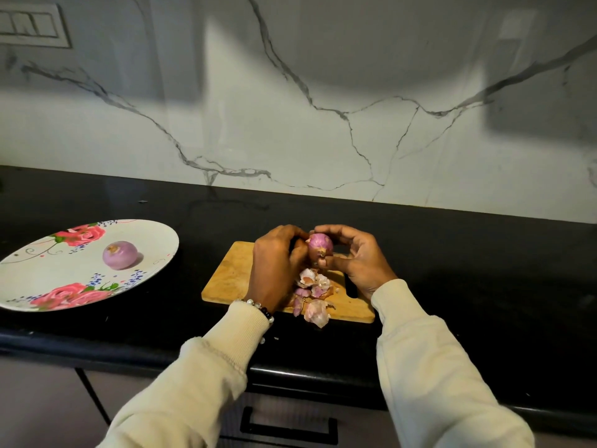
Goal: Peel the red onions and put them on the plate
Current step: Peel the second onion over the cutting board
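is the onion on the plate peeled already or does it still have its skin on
Peeled. The onion on the plate shows smooth pale purple flesh with no papery skin, lying loose on the floral plate, untouched by either hand.

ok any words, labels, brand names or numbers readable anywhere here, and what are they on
None: no readable text shows in this view.
The plate carries only a painted pattern of roses and blue sprigs, no lettering.
The cutting board, the onion held in both hands and the peeled onion on the plate bear no label.
The switch panel on the wall is blurred; no marking on it can be made out.
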Demonstrator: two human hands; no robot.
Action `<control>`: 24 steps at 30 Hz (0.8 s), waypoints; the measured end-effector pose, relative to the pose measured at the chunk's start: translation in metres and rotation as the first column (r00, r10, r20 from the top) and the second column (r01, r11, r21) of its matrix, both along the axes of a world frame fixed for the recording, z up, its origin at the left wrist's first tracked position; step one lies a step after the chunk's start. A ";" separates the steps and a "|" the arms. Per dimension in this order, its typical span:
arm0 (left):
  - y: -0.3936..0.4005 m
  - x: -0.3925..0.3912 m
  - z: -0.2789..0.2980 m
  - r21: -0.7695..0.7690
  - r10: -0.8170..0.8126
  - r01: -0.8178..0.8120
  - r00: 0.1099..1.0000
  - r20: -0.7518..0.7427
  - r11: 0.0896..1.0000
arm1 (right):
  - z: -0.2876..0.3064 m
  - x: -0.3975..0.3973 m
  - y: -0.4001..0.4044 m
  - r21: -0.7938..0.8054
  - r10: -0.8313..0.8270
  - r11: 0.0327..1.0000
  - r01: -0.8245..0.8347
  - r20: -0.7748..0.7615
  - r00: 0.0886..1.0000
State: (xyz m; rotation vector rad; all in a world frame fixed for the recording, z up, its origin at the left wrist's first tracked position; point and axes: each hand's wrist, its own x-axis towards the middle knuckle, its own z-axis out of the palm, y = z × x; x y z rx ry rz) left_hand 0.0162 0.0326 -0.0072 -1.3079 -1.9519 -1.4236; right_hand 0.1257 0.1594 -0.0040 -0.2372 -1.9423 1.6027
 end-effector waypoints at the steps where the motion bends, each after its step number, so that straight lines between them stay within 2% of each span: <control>1: 0.000 0.000 0.000 0.001 0.004 -0.004 1.000 0.008 1.000 | 0.000 0.000 0.000 -0.004 -0.001 1.000 0.001 -0.004 1.000; 18: 0.002 -0.002 0.001 -0.012 -0.051 0.052 0.998 0.024 0.999 | -0.001 -0.001 0.000 -0.020 0.016 1.000 -0.016 0.008 1.000; 21: 0.002 -0.003 0.000 0.015 -0.052 0.051 0.997 0.064 0.999 | 0.000 0.001 -0.001 -0.027 0.031 0.999 -0.032 -0.026 0.999; 24: 0.001 -0.001 0.001 0.075 -0.055 0.042 0.981 0.186 0.996 | 0.000 0.000 0.000 -0.026 0.039 0.999 -0.041 -0.066 0.997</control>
